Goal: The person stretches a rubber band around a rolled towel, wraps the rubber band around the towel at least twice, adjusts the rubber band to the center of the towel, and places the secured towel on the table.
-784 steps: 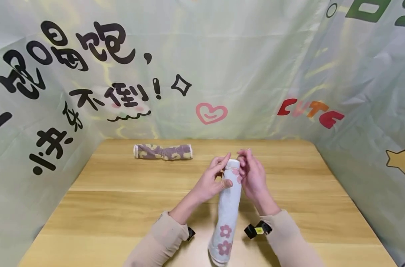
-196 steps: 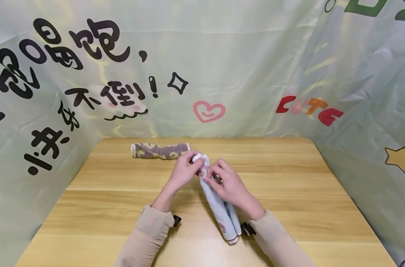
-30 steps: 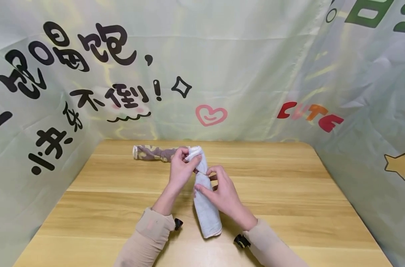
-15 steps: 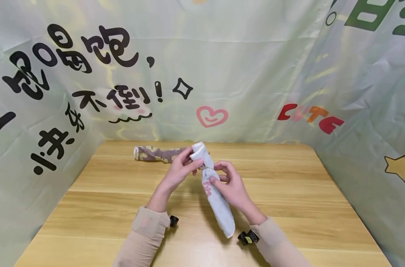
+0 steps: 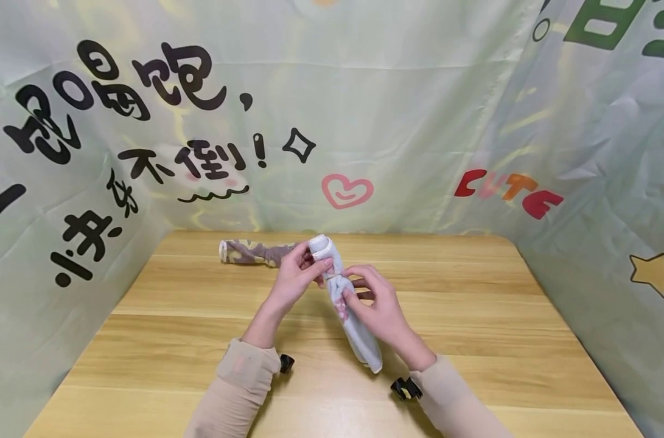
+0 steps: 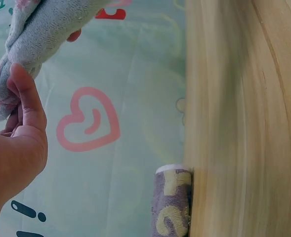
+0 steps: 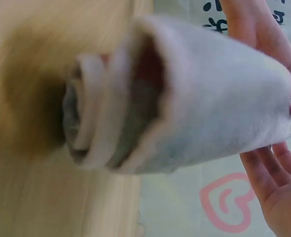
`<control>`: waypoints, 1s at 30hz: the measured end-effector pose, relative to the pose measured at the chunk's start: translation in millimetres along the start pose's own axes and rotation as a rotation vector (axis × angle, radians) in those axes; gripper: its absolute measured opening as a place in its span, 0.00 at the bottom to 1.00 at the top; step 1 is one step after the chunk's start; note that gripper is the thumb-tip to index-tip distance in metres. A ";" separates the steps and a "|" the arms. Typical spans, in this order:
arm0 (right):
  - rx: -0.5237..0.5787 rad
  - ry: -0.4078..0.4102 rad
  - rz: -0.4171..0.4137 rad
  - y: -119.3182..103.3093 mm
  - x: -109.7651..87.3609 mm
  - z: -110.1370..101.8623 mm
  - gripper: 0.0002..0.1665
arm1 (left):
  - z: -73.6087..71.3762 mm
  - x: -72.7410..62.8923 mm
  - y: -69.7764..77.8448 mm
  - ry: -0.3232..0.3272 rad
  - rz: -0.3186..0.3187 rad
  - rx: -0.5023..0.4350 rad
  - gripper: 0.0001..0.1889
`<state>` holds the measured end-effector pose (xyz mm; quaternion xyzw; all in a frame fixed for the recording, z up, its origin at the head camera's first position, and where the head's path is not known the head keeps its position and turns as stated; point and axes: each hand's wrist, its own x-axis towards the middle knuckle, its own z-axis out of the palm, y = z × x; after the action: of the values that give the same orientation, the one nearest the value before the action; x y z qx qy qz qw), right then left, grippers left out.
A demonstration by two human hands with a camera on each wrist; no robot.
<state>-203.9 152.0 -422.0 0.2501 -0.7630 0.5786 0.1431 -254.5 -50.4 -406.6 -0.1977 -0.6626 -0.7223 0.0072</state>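
A pale blue-grey terry towel (image 5: 364, 340) with pink flowers hangs as a slanted roll between the hands in the head view. A thin band (image 5: 333, 277) cinches it near its upper end. My left hand (image 5: 294, 275) grips the towel's upper end, thumb in front and fingers behind. Just below the band, my right hand (image 5: 380, 304) pinches the roll between thumb and fingers. The right wrist view shows the towel's open, layered lower end (image 7: 110, 108), slightly blurred. In the left wrist view, part of the left hand (image 6: 24, 136) is seen against the gathered towel.
A purple towel roll (image 5: 249, 252) with yellowish patterns lies at the back left of the wooden table (image 5: 463, 292), its right end hidden by the left hand. A printed cloth (image 5: 408, 121) surrounds the table. A black wrist camera (image 5: 405, 388) sits by the right sleeve.
Earlier the pale towel was a long, even roll; now it is shorter and cinched. Over the last second its lower end has swung right, and the right hand has shifted slightly rightward.
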 end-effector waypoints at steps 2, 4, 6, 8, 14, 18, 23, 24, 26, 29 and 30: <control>-0.026 -0.002 -0.018 0.6 -0.6 1.4 0.21 | 0.2 -0.6 0.3 0.004 -0.006 0.012 0.22; -0.047 0.000 -0.023 1.6 -1.0 2.9 0.21 | 0.4 -1.1 0.8 0.012 -0.004 0.028 0.22; -0.066 0.003 -0.030 2.7 -1.2 4.4 0.21 | 0.4 -1.4 1.2 0.019 0.000 0.041 0.21; -0.083 0.005 -0.040 3.3 -1.4 5.6 0.22 | 0.4 -1.2 1.1 0.023 0.004 0.054 0.21; -0.137 0.017 -0.108 3.0 -2.6 8.8 0.23 | 0.9 -1.6 1.2 0.024 0.025 0.057 0.20; -0.153 0.012 -0.115 0.9 -3.3 12.8 0.23 | 4.1 -2.9 -0.3 0.043 0.046 0.057 0.19; -0.150 0.016 -0.072 0.6 -5.0 19.4 0.20 | 11.3 -3.5 -4.4 0.093 0.041 0.049 0.16; -0.149 0.010 -0.069 1.6 -5.8 20.9 0.19 | 12.7 -3.5 -5.1 0.106 0.037 0.048 0.16; -0.147 -0.001 -0.062 2.9 -7.3 23.5 0.16 | 15.0 -3.1 -6.1 0.126 0.027 0.040 0.15; -0.151 -0.004 -0.063 4.6 -8.7 25.6 0.14 | 16.8 -2.0 -6.0 0.149 0.013 0.038 0.15; -0.150 0.002 -0.067 5.0 -8.6 25.7 0.14 | 16.9 -1.2 -5.9 0.152 0.011 0.037 0.15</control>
<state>-197.6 130.4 -437.9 0.2634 -0.7952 0.5151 0.1814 -250.4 -33.8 -411.8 -0.1457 -0.6723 -0.7228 0.0649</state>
